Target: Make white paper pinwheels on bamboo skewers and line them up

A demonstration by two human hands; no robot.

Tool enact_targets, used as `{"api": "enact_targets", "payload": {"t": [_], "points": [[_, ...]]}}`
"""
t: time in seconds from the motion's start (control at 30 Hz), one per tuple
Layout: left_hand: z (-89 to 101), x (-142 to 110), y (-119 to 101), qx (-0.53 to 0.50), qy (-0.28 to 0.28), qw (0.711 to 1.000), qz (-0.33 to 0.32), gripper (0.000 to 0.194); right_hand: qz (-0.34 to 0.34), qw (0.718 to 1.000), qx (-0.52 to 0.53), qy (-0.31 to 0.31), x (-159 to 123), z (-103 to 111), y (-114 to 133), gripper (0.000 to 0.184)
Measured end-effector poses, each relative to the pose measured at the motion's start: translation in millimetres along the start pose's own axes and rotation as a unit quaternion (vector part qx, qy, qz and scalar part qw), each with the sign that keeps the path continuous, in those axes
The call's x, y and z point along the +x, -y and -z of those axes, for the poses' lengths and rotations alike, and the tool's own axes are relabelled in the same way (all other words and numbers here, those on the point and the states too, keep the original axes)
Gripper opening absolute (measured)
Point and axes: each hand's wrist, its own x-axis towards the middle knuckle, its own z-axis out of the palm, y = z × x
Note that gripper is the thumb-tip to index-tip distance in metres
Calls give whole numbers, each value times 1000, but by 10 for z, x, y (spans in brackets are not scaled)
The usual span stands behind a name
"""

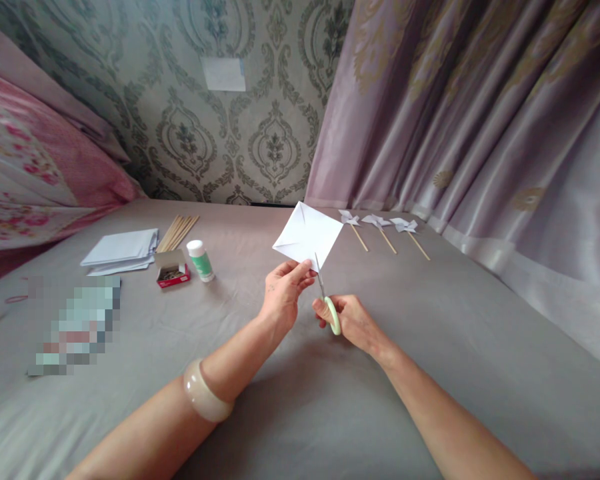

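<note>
My left hand point(285, 290) pinches the lower corner of a white square sheet of paper point(313, 230), which is held up above the bed. Slits or creases run inward from the paper's top and left corners. My right hand point(353, 320) has its thumb and fingers in the pale green handles of a pair of scissors point(334, 317). The scissor blades point up and meet the paper's lower edge, close to my left fingertips. Whether the blades are fully closed is hard to see.
Three paper pinwheels point(376, 221) on sticks lie at the back right. To the left are a paper stack point(123, 248), wooden sticks point(177, 232), a small red box point(173, 275) of little metal pieces and a white-green bottle point(201, 261). Curtains point(430, 87) hang at the right.
</note>
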Motion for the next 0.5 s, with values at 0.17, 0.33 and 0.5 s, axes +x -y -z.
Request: {"api": "enact_targets", "payload": {"t": [0.17,0.33,0.5], "points": [[6,9,19,-6,2,1000,-6,25,-4,1000,-6,-8,4,-2,5,55],[10,13,19,-8,3,1000,-8,24,-7,1000,-4,-12,6,-2,-6,53],[11,8,15,-6,3,1000,-7,24,-13,1000,0,-12,16,-12,-21,49]]}}
